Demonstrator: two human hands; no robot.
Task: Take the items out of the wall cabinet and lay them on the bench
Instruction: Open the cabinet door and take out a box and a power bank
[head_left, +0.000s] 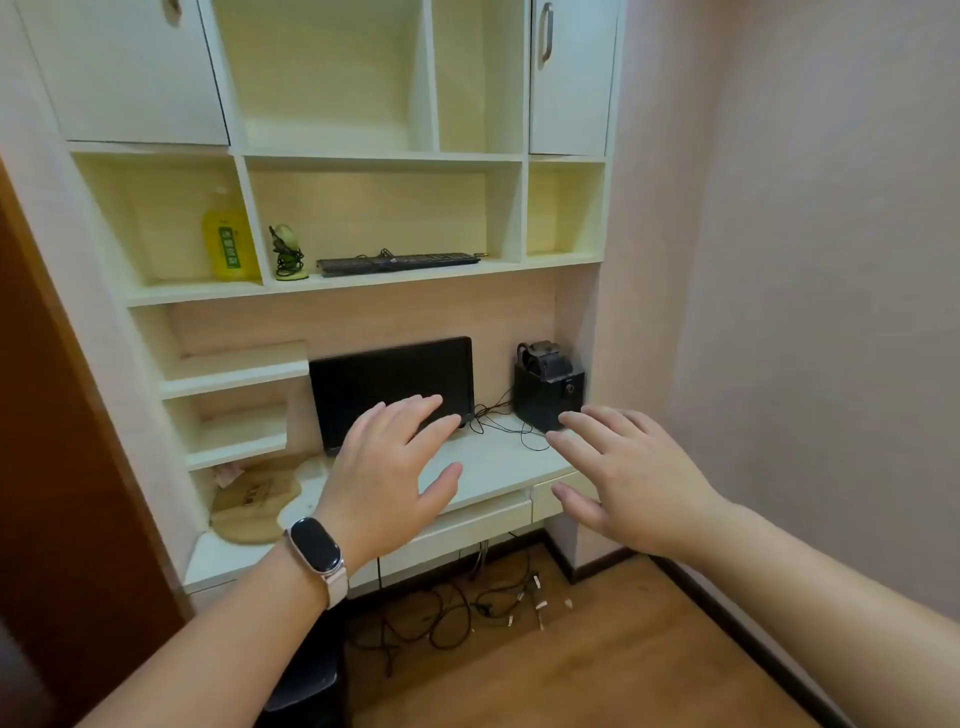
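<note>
Up at ten o'clock from your hands, the yellow bottle stands upright in the left cubby of the wall cabinet, probably parked there to keep liquid off the electronics below. In the next compartment, a small green figurine with a dark cord wound around it sits at the left end, and the black keyboard lies flat along the shelf beside it, towards twelve o'clock; all three are yet to come out. The upper open bays look empty, and two doors are shut, so you cannot tell what is behind them.

Below, on the bench, a wooden board lies at eight o'clock, a dark monitor leans against the back panel, and a black speaker box sits at two o'clock with thin cables trailing from it.

Your left hand, with a smartwatch on the wrist, hovers palm-down, fingers spread wide, grasping nothing. Your right hand is likewise splayed and empty, touching nothing. Both float over the free strip of bench, well apart from the shelf items; raising them comes next, I judge.
</note>
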